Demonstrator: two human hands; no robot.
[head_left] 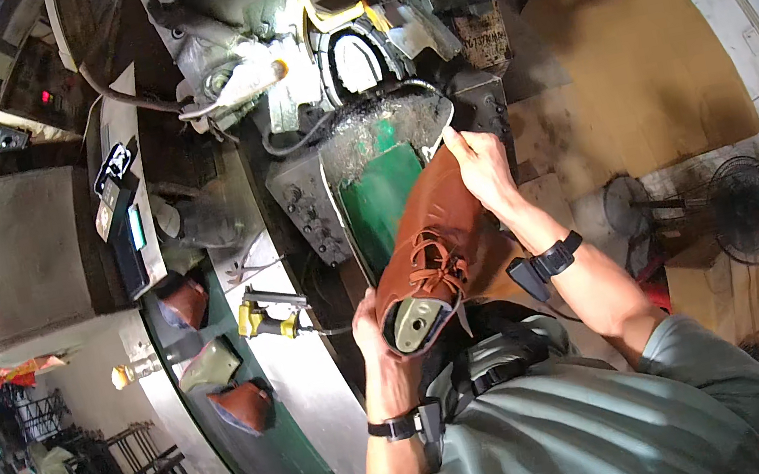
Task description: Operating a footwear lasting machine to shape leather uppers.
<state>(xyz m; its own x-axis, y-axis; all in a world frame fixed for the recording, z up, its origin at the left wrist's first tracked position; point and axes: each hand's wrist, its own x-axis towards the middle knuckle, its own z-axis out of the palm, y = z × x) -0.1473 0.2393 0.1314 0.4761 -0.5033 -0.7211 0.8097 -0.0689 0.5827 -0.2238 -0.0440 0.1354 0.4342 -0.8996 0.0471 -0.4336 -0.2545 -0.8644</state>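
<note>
Both of my hands are closed on the brown lace-up shoe [429,238]: my left hand [375,339] wraps around its heel end, just beside the grey-green last [415,322] that shows through the opening, and my right hand [481,168] pinches the toe end from above, fingers curled over the leather. I hold the shoe tilted, toe pointing away from me and up toward the machine [319,65], with the toe right at the green pad [378,199] and the fuzzy grey brush-like part [371,132] just above it (whether the toe actually touches that grey part I cannot tell). Each of my wrists carries a black strap with a small device. To my left a curved conveyor belt [263,440] carries more brown shoes [245,405] on lasts, and a yellow-handled tool [267,318] lies on the metal ledge beside it. A standing fan [745,208] sits well apart on the floor to my right
</note>
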